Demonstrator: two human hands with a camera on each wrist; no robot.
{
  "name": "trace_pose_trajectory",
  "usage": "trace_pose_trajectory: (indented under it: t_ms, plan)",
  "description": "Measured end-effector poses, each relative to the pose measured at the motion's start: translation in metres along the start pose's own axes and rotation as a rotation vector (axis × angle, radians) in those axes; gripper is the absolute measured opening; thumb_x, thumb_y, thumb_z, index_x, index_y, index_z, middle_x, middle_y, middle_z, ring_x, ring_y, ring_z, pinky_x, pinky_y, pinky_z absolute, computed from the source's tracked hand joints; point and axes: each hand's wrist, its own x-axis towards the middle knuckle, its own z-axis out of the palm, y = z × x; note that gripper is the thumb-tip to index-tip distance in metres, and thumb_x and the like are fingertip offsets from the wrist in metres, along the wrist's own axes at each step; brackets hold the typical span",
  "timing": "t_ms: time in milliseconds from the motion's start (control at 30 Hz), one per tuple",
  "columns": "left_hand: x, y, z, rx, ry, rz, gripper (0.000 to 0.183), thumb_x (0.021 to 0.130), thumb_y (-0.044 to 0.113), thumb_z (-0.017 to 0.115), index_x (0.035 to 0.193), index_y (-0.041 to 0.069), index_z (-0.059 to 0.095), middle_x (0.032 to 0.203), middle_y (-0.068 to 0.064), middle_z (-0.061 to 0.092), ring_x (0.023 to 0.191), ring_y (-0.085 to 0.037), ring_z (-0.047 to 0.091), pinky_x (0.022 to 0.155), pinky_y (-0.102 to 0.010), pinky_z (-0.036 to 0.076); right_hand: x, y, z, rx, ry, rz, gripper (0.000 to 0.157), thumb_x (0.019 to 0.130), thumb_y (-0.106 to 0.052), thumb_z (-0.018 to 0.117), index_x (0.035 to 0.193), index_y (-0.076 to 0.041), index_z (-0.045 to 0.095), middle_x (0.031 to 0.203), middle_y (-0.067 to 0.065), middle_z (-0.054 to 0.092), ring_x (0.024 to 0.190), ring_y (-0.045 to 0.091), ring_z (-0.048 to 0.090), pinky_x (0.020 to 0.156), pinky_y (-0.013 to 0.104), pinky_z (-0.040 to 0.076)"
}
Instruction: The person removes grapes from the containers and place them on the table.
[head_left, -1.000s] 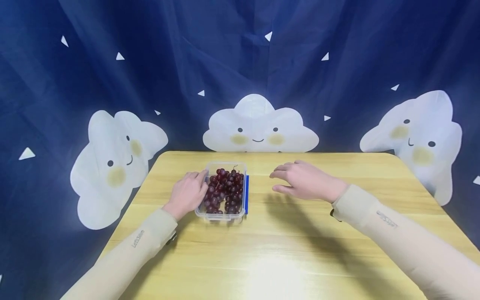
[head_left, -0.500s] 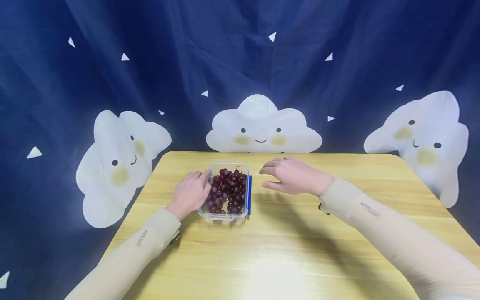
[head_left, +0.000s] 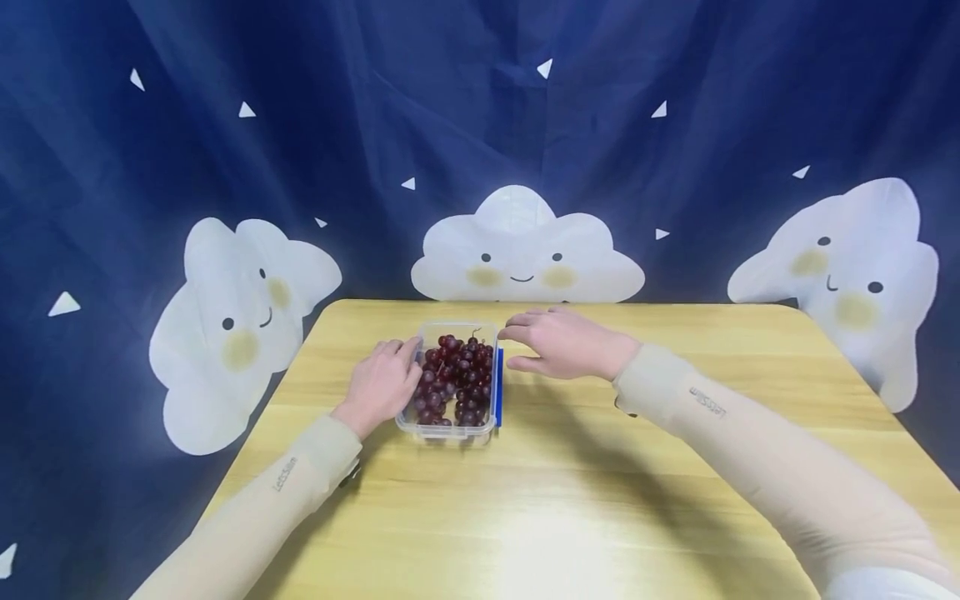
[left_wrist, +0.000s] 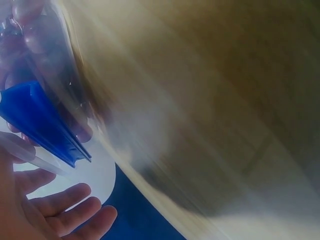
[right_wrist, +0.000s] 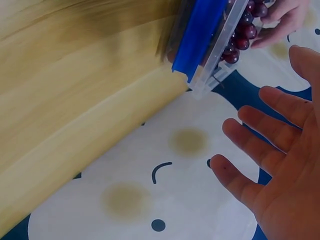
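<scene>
- Grapes, dark red, lie bunched in a clear box, a thin stem curling up toward the far end.
- The box sits left of centre on the table, toward its far edge; we see blue flaps hanging at its left and right sides.
- At the left rim we find a person's left hand, index finger resting against the box; in the left wrist view the fingers are loosely bent and spread apart.
- Just beside the far right corner, we see the right hand above the table, palm down, fingers apart and holding nothing; whether the fingertips touch the rim, we cannot tell.
- Beige sleeves with small lettering cover both forearms.
- Behind the table we see a navy curtain printed with smiling white clouds and white triangles.
</scene>
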Motion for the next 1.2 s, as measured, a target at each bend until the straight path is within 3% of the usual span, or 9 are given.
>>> trace_pose_trajectory:
  t_ms: [433, 567, 733, 1000, 1200]
  plan:
    - [-0.008, 0.000, 0.006, 0.006, -0.016, -0.008, 0.051, 0.102, 0.031, 0.045, 0.149, 0.012, 0.049, 0.130, -0.018, 0.063, 0.119, -0.037, 0.059, 0.097, -0.054, 0.052, 0.020, -0.006, 0.003, 0.023, -0.101, 0.012, 0.057, 0.100, -0.048, 0.055, 0.146, -0.014, 0.054, 0.147, 0.010, 0.055, 0.138, 0.029, 0.050, 0.115, 0.050, 0.038]
    - [-0.009, -0.002, 0.006, 0.004, -0.005, -0.006, 0.051, 0.101, 0.030, 0.046, 0.148, 0.010, 0.050, 0.128, -0.020, 0.064, 0.116, -0.038, 0.060, 0.095, -0.054, 0.053, 0.025, -0.005, 0.002, 0.044, -0.086, -0.013, 0.057, 0.100, -0.047, 0.056, 0.144, -0.011, 0.055, 0.145, 0.012, 0.056, 0.136, 0.030, 0.052, 0.114, 0.049, 0.040]
    - [0.002, 0.000, 0.001, 0.005, 0.034, 0.011, 0.050, 0.101, 0.030, 0.045, 0.147, 0.011, 0.052, 0.127, -0.020, 0.064, 0.114, -0.037, 0.061, 0.093, -0.053, 0.054, 0.030, -0.001, -0.003, 0.039, -0.067, 0.005, 0.058, 0.100, -0.048, 0.055, 0.144, -0.010, 0.054, 0.146, 0.013, 0.055, 0.137, 0.031, 0.050, 0.116, 0.050, 0.038]
    - [0.004, 0.003, -0.001, -0.004, 0.010, -0.015, 0.050, 0.102, 0.031, 0.045, 0.148, 0.014, 0.051, 0.129, -0.018, 0.064, 0.117, -0.035, 0.060, 0.093, -0.053, 0.054, 0.033, -0.005, -0.004, 0.041, -0.110, 0.032, 0.059, 0.100, -0.046, 0.058, 0.148, -0.012, 0.051, 0.148, 0.012, 0.053, 0.140, 0.032, 0.048, 0.117, 0.054, 0.035]
    - [0.001, 0.002, -0.003, 0.011, -0.002, -0.012, 0.050, 0.101, 0.031, 0.044, 0.148, 0.013, 0.051, 0.128, -0.018, 0.063, 0.118, -0.036, 0.059, 0.092, -0.054, 0.054, 0.037, -0.011, -0.006, 0.040, -0.115, 0.018, 0.058, 0.100, -0.044, 0.058, 0.147, -0.011, 0.051, 0.147, 0.012, 0.054, 0.138, 0.030, 0.049, 0.118, 0.048, 0.036]
